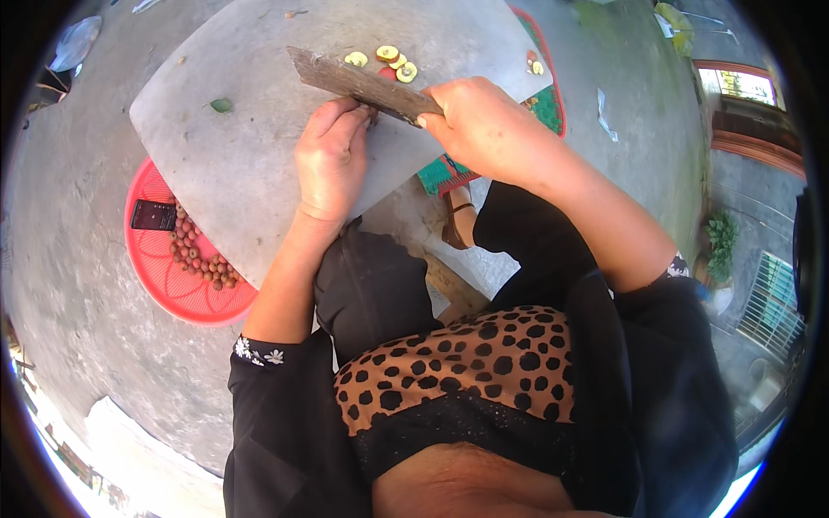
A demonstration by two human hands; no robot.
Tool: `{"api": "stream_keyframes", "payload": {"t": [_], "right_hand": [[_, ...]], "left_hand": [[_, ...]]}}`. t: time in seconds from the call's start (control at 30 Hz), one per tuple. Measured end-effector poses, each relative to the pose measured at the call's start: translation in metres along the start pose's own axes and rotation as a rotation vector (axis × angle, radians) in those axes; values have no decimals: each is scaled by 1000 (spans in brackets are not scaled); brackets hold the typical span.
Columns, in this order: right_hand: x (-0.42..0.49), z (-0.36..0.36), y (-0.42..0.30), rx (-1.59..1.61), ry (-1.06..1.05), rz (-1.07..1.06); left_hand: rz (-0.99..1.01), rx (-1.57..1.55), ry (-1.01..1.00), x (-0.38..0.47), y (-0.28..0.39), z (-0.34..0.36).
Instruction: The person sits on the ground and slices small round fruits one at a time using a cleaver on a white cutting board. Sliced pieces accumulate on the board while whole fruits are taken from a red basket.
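Observation:
In my right hand [476, 126] is the near end of a long, flat, dark piece, perhaps a worn knife or a wooden slat [359, 84]; its material is hard to tell. It slants up and left over a pale tabletop [246, 149]. My left hand [333, 152] is at its lower edge, the fingertips pinched on a small dark reddish thing, mostly hidden, probably a fruit. Just beyond the long piece lie several cut yellow-fleshed fruit slices [407, 72] and a red fruit [387, 73]. A green leaf [221, 105] rests on the tabletop, left of my left hand.
Under the table's left edge, a round pink plastic basket [194, 304] holds many small reddish-brown fruits [188, 249] and a phone [153, 215]. A green and red basket [550, 107] shows past the right edge. More small fruit pieces [537, 67] lie at the table's right corner.

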State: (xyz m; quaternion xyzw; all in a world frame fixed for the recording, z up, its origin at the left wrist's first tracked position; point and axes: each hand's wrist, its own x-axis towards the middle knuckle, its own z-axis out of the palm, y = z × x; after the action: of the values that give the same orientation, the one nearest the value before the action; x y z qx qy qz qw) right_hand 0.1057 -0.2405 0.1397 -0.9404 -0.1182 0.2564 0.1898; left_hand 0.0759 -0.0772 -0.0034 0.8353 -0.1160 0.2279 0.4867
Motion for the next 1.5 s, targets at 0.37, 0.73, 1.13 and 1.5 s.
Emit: {"api": "stream_keyframes", "payload": {"t": [0.37, 0.73, 1.13, 1.5], "right_hand": [[12, 21, 30, 137, 139, -21], [-9, 2, 7, 14, 50, -53], [5, 19, 25, 197, 85, 25], [-4, 5, 12, 94, 20, 34]], "left_hand": [[29, 36, 6, 3, 3, 1], [-2, 16, -12, 0, 0, 0], [-3, 4, 16, 0, 1, 0], [-4, -1, -13, -2, 0, -1]]}}
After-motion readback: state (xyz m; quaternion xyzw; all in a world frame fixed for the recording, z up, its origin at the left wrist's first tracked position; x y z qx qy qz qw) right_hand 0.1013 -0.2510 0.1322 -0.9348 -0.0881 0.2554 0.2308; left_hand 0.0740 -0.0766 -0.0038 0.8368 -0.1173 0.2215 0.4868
